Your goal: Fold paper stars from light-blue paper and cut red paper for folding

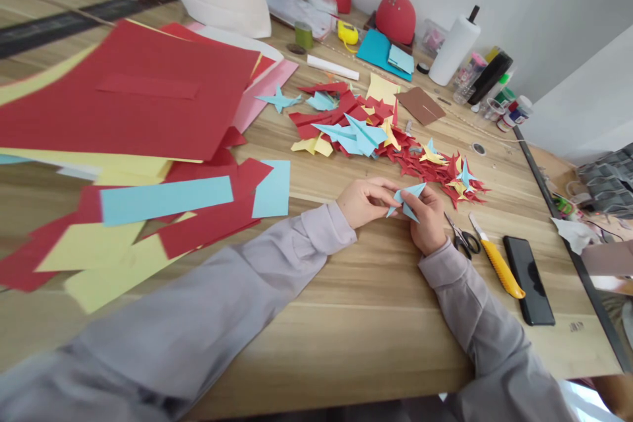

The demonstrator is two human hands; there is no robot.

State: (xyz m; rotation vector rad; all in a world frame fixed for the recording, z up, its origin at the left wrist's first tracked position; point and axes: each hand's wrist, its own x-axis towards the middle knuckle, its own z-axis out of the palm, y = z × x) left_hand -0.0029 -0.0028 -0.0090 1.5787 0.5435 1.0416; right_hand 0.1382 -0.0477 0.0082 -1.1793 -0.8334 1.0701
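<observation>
A folded light-blue paper piece point(414, 192) with pointed ends is held just above the table between both hands. My right hand point(429, 217) pinches it, thumb pressed on its face. From the left, my left hand point(364, 203) grips its near-left edge with closed fingers; its fingertips partly cover the paper. Just beyond the hands lies a pile of folded red paper pieces point(430, 168), mixed with yellow and blue ones. Two blue folded pieces point(363, 137) rest on top of the pile's left part, and a blue four-pointed star point(279, 100) lies further left.
Scissors point(465, 241), a yellow utility knife point(497, 264) and a black phone point(530, 283) lie right of my right hand. Large red sheets point(123, 92) and cut strips cover the left side. Bottles point(455, 46), a yellow tape measure point(347, 33) and teal paper point(378, 49) stand or lie at the back.
</observation>
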